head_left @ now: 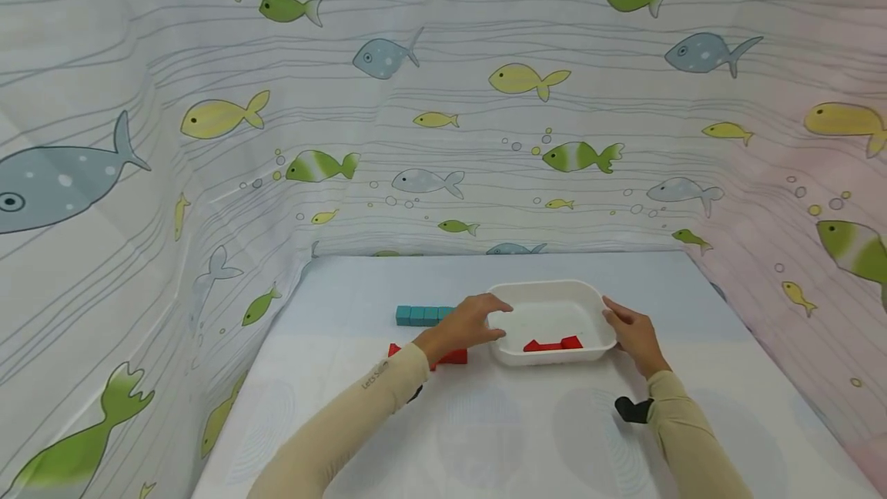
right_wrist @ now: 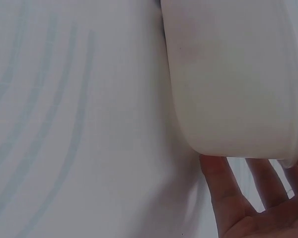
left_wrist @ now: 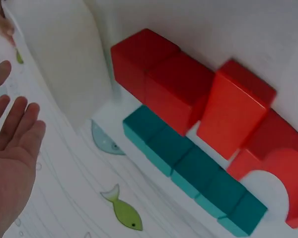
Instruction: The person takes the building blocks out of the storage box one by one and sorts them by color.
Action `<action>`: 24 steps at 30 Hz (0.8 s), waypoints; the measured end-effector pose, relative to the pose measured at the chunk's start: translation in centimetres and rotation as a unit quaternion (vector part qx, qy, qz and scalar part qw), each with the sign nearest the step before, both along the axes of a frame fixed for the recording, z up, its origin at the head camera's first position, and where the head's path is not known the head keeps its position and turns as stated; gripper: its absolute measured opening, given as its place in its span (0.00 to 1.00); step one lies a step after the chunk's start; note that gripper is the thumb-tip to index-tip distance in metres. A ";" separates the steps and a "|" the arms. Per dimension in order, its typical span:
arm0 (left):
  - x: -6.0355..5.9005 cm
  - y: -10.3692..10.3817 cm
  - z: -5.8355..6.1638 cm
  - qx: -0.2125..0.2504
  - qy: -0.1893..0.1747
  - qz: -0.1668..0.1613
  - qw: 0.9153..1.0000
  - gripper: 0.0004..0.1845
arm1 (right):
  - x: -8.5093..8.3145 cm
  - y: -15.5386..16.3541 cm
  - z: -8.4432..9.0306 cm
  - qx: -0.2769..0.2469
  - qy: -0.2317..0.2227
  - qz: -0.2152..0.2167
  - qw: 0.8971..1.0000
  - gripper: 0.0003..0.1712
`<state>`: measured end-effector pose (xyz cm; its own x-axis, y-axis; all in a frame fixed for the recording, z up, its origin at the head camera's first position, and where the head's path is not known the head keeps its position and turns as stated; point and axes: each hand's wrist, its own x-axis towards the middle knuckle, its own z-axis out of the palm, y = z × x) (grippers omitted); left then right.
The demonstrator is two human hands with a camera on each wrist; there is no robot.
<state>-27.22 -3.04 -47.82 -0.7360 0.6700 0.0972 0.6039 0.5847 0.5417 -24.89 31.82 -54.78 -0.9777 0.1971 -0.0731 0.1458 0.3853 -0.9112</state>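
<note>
White tray point(head_left: 550, 293), centre frame, flanked by both hands.
Left hand point(head_left: 466, 322) and right hand point(head_left: 634, 333) flat-fingered against opposite walls; press evenly, keeping red blocks point(head_left: 553, 344) level.

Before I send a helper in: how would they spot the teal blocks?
Find the white tray mid-table, between both hands. Just past the left hand lies a row of teal blocks. The other blocks nearby, the red blocks, are nearer the person.

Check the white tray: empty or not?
Not empty: the white tray holds red blocks near its front wall.
</note>
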 end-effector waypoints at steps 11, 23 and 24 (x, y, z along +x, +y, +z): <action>0.0 6.8 -0.8 -0.105 -0.063 0.088 0.989 0.22 | 0.1 0.2 -0.1 0.003 0.011 0.000 1.000 0.30; -0.1 8.8 -3.2 -0.140 -0.036 0.063 0.988 0.15 | -0.1 0.1 -0.3 -0.008 0.012 -0.001 1.000 0.30; -0.1 8.8 -3.2 -0.133 -0.036 0.062 0.988 0.15 | -0.1 0.1 -0.3 -0.006 0.012 0.000 1.000 0.30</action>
